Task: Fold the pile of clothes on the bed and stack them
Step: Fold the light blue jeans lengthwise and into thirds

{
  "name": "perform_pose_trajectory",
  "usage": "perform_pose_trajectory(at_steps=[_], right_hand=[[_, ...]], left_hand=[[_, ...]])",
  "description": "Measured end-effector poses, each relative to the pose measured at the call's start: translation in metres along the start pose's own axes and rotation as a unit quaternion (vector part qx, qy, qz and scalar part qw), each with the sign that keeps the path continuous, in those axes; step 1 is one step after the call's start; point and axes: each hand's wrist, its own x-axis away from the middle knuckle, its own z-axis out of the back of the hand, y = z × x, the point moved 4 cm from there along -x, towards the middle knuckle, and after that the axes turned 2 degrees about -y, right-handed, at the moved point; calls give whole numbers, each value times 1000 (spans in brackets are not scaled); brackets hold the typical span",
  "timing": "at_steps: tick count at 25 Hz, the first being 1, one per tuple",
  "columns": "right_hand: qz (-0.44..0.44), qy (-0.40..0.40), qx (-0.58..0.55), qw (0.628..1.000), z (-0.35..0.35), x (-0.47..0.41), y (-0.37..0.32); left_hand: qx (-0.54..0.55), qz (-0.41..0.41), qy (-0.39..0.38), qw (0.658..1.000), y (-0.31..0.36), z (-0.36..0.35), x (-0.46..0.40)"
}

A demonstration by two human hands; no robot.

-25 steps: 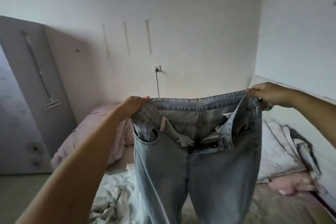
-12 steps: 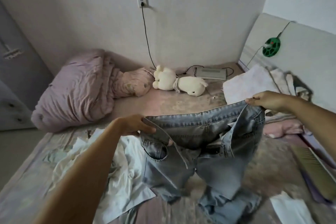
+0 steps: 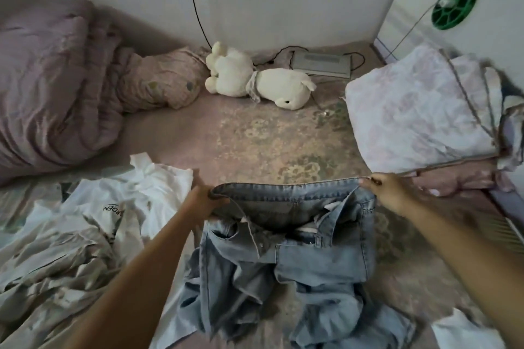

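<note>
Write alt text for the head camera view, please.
Two hands, the left hand and right hand, grip the waistband of light blue jeans whose legs lie crumpled on a bed. White clothes are heaped left; a plush toy lies beyond.

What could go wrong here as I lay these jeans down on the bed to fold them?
The jeans have their legs already bunched under the waistband, so creases may get folded in unless you pull them straight. Your left hand holds the waistband right beside the white shirt, which could get caught underneath. The fly hangs open, so the front may fold unevenly.
</note>
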Motion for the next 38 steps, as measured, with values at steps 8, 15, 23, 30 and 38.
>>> perform_pose_trajectory(at_steps=[8, 15, 23, 30, 38], right_hand=[[-43, 33, -265, 963, -74, -216, 20], [24, 107, -211, 971, -128, -360, 34], [65, 74, 174, 980, -272, -375, 108], [183, 160, 175, 954, -271, -352, 65], [481, 123, 384, 778, -316, -293, 71]], left_hand=[[-11, -31, 135, 990, 4, -34, -221], [-31, -61, 247, 967, -15, -65, -352], [-410, -223, 106, 878, -114, -223, -386], [-415, -254, 165, 858, -117, -226, -394], [-416, -217, 143, 871, -116, -223, -396]])
